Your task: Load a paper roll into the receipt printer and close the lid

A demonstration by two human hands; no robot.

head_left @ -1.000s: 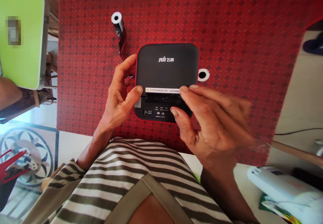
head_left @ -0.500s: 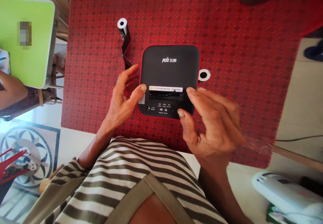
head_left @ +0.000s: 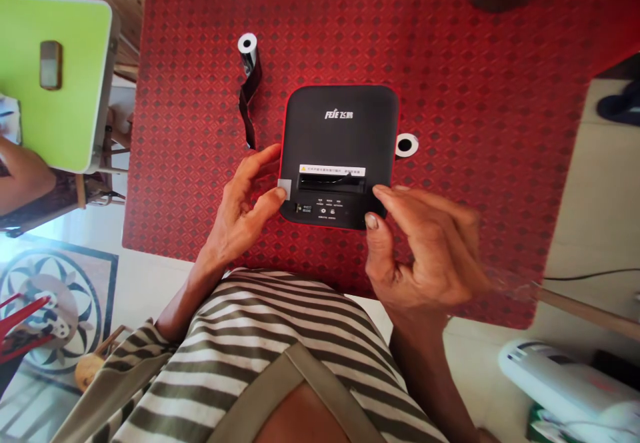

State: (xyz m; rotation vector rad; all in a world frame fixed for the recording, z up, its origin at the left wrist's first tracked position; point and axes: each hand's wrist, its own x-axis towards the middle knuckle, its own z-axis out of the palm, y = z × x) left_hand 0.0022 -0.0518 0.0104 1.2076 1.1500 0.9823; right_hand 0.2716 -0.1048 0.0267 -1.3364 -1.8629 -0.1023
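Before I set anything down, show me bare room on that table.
Free: red patterned tabletop right of the white, black-centred roll, and beyond the black, round-cornered device. Crowded: the device's sides, where left hand, right hand and roll sit close.

Between the fingers (head_left: 407,208), the rounded-square black plastic device (head_left: 340,140) looks smooth and matt; beyond the left fingertips (head_left: 273,154), the white-ended black paper-like roll (head_left: 249,63) glossy.

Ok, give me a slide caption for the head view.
Left hand and right hand flanking a black FEIE receipt printer, red patterned tabletop behind.
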